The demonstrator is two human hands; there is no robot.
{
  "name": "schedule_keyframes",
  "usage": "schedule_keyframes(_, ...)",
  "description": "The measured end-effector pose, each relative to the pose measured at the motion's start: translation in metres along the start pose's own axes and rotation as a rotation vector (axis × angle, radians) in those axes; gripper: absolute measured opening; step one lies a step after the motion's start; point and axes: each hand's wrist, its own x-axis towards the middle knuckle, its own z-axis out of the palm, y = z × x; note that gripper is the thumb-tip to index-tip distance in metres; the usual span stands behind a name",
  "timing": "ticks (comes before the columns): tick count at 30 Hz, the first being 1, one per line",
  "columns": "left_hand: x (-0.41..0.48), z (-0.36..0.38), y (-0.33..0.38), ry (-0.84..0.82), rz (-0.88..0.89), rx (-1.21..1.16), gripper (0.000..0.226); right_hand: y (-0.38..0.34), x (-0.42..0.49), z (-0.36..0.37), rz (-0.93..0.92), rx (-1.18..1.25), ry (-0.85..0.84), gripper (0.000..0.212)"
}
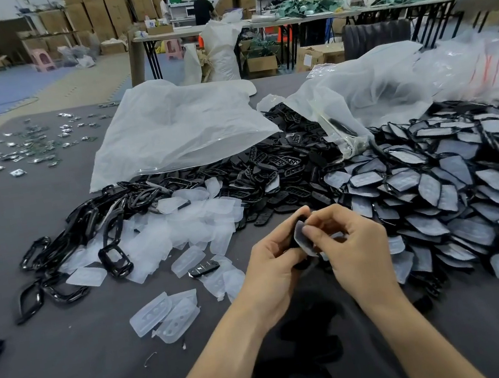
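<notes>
My left hand [271,262] grips a black plastic shell [296,236], mostly hidden behind my fingers. My right hand [350,240] pinches a translucent rubber pad [302,239] against that shell. Both hands hover just above the grey table [57,360], near its front middle. A loose black button piece [203,269] lies on clear pads to the left of my hands. Two clear pads [165,316] lie apart, closer to me on the left.
A heap of clear pads [183,227] and black frames [57,247] spreads left. Black shells [277,165] spill from plastic bags [175,125]. Assembled pieces [450,192] pile up on the right. Small metal parts [33,145] lie far left. People work at tables [282,20] behind.
</notes>
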Motion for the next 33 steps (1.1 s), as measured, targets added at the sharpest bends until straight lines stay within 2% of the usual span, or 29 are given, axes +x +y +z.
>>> schedule_keyframes(4, -0.001, 0.001, 0.001, -0.030, 0.008, 0.031, 0.050, 0.000, -0.001, 0.001, 0.038, 0.015, 0.023, 0.020)
schedule_keyframes(9, -0.002, -0.002, 0.005, -0.105, -0.003, 0.035, 0.052, 0.001, 0.006, -0.005, 0.266, 0.294, -0.054, 0.021)
schedule_keyframes(15, -0.004, -0.007, 0.013, -0.156, -0.119, -0.057, 0.052, 0.001, 0.008, -0.012, 0.273, 0.194, -0.178, 0.009)
schedule_keyframes(20, -0.004, -0.011, 0.025, -0.182, -0.216, -0.126, 0.044, 0.001, 0.010, -0.013, 0.277, 0.174, -0.198, 0.020)
schedule_keyframes(24, -0.004, -0.008, 0.019, -0.086, -0.127, 0.039, 0.026, 0.000, 0.009, -0.013, 0.289, 0.161, -0.231, 0.017)
schedule_keyframes(26, -0.004, -0.006, 0.015, -0.052, -0.073, 0.136, 0.028, 0.001, 0.008, -0.013, 0.297, 0.154, -0.236, 0.018)
schedule_keyframes(29, -0.005, -0.006, 0.016, -0.037, -0.016, 0.234, 0.031, 0.001, 0.007, -0.013, 0.359, 0.272, -0.249, 0.022)
schedule_keyframes(33, -0.007, -0.010, 0.021, -0.053, -0.036, 0.234, 0.030, 0.002, 0.007, -0.014, 0.369, 0.338, -0.300, 0.020)
